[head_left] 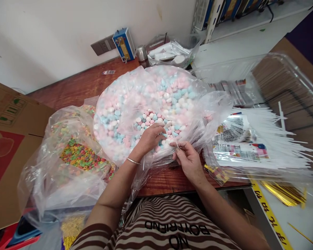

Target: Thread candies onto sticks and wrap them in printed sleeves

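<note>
A large clear plastic bag (135,86) full of pink, blue and white candies lies on the red-brown wooden table, its opening facing me. My left hand (152,137) reaches into that opening, fingers bent down onto the candies (147,119); what its fingertips hold, if anything, is hidden. Just to the right, at the bag's lower edge, my right hand (186,158) pinches a thin white stick (176,144) between thumb and fingers. The two hands are close but apart.
On the left, an open bag of colourful ring-shaped pieces (80,154) sits beside a cardboard box (13,139). White sticks (271,139) and printed packets (240,151) fill a clear tray at right. Behind the candies stand a metal flask (142,55), a blue device (124,45) and a basket (169,62).
</note>
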`<state>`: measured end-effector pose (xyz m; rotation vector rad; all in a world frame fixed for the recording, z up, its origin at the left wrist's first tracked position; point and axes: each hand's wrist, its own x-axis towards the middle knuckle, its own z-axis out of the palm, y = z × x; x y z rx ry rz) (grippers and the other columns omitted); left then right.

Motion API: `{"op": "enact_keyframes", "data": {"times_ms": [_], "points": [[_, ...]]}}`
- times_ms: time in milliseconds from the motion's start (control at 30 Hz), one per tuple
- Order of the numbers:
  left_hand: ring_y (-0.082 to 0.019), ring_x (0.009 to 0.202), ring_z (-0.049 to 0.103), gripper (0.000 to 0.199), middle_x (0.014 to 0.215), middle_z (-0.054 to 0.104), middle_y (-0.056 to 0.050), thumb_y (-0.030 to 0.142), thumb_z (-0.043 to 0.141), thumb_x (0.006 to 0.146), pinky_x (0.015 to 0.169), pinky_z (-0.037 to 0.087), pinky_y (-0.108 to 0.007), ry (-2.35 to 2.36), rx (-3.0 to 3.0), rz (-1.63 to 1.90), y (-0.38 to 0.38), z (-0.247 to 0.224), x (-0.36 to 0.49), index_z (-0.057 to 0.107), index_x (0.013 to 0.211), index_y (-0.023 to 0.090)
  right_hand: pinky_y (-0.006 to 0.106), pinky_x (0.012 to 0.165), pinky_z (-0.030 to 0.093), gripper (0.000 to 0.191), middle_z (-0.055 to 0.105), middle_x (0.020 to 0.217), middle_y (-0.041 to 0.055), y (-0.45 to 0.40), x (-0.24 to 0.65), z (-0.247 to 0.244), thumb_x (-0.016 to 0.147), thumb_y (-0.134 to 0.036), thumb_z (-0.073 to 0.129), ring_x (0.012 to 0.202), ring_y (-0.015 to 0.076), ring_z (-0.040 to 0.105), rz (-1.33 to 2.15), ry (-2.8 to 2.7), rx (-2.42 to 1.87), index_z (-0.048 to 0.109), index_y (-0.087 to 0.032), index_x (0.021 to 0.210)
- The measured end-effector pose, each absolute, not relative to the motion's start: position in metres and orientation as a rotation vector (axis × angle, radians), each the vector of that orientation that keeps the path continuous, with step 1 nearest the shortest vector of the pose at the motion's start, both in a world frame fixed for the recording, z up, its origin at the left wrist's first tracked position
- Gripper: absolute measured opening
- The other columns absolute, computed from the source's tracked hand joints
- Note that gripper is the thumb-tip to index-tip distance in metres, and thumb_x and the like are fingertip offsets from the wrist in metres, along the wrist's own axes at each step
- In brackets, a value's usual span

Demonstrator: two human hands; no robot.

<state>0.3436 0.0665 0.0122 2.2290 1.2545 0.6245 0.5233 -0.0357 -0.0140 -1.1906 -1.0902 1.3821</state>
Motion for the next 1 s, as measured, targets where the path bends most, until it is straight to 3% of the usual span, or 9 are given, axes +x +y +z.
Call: {"op": "enact_keyframes", "data": {"times_ms": [133, 300, 400, 467, 567, 733, 933, 1000], "points": [[-0.021, 0.108, 0.066, 0.014, 0.112, 0.071, -0.007, 0.007, 0.064, 0.081, 0.094, 0.049, -0.033, 1.219, 2.201, 0.489, 0.067, 0.012, 0.338, 0.068, 0.086, 0.02, 0.025, 0.05, 0.036, 0.024, 0.06, 0.068, -0.0024, -0.038, 0.524, -0.011, 0.095, -0.041, 0.058, 0.056, 0.0116, 0.049, 1.363, -1.026, -1.186, 0.062, -0.02, 0.106], [-0.017, 0.087, 0.063, 0.015, 0.093, 0.068, -0.004, 0.005, 0.064, 0.076, 0.08, 0.047, -0.029, 1.223, 2.176, 0.454, 0.066, 0.013, 0.341, 0.066, 0.084, 0.018, 0.023, 0.049, 0.038, 0.026, 0.061, 0.072, -0.0019, -0.04, 0.523, -0.01, 0.097, -0.046, 0.058, 0.055, 0.01, 0.05, 1.356, -1.001, -1.17, 0.063, -0.021, 0.102], [-0.013, 0.077, 0.057, 0.018, 0.088, 0.063, -0.001, 0.008, 0.068, 0.075, 0.071, 0.044, -0.026, 1.28, 2.04, 0.557, 0.063, 0.014, 0.344, 0.067, 0.091, 0.018, 0.022, 0.046, 0.039, 0.032, 0.06, 0.074, -0.0035, -0.043, 0.525, -0.01, 0.1, -0.045, 0.053, 0.049, 0.0086, 0.048, 1.331, -1.018, -1.172, 0.062, -0.021, 0.119], [-0.011, 0.075, 0.055, 0.034, 0.092, 0.061, 0.0, 0.013, 0.073, 0.075, 0.067, 0.044, -0.024, 1.299, 1.852, 0.683, 0.057, 0.017, 0.343, 0.068, 0.109, 0.019, 0.023, 0.047, 0.042, 0.039, 0.059, 0.071, -0.0047, -0.046, 0.527, -0.008, 0.103, -0.042, 0.049, 0.048, 0.0089, 0.048, 1.285, -1.117, -1.194, 0.057, -0.02, 0.135], [-0.011, 0.077, 0.055, 0.055, 0.093, 0.061, 0.0, 0.023, 0.081, 0.074, 0.068, 0.045, -0.023, 1.233, 1.517, 0.869, 0.043, 0.023, 0.338, 0.066, 0.126, 0.021, 0.025, 0.058, 0.05, 0.042, 0.062, 0.07, -0.0028, -0.053, 0.529, -0.001, 0.104, -0.033, 0.046, 0.056, 0.0115, 0.057, 1.112, -1.361, -1.224, 0.058, -0.018, 0.141], [-0.01, 0.067, 0.055, 0.046, 0.07, 0.061, 0.002, 0.034, 0.089, 0.069, 0.066, 0.046, -0.024, 1.164, 1.121, 0.93, 0.012, 0.03, 0.329, 0.077, 0.111, 0.018, 0.028, 0.081, 0.058, 0.038, 0.079, 0.106, 0.008, -0.06, 0.524, 0.012, 0.101, -0.023, 0.048, 0.086, 0.0178, 0.075, 0.911, -1.681, -1.189, 0.065, -0.017, 0.136], [-0.014, 0.083, 0.066, 0.047, 0.098, 0.076, -0.006, 0.032, 0.092, 0.065, 0.084, 0.054, -0.03, 1.073, 0.788, 1.021, -0.016, 0.035, 0.325, 0.08, 0.109, 0.019, 0.028, 0.082, 0.059, 0.039, 0.079, 0.114, 0.0085, -0.062, 0.513, 0.021, 0.1, -0.019, 0.048, 0.088, 0.0189, 0.077, 0.85, -1.783, -1.182, 0.064, -0.018, 0.136], [-0.013, 0.081, 0.067, 0.044, 0.095, 0.076, -0.005, 0.031, 0.093, 0.064, 0.085, 0.055, -0.031, 1.065, 0.717, 1.068, -0.021, 0.035, 0.324, 0.081, 0.104, 0.019, 0.028, 0.083, 0.059, 0.037, 0.079, 0.111, 0.0085, -0.065, 0.511, 0.025, 0.099, -0.019, 0.048, 0.088, 0.0185, 0.076, 0.833, -1.776, -1.18, 0.066, -0.016, 0.132]]}}
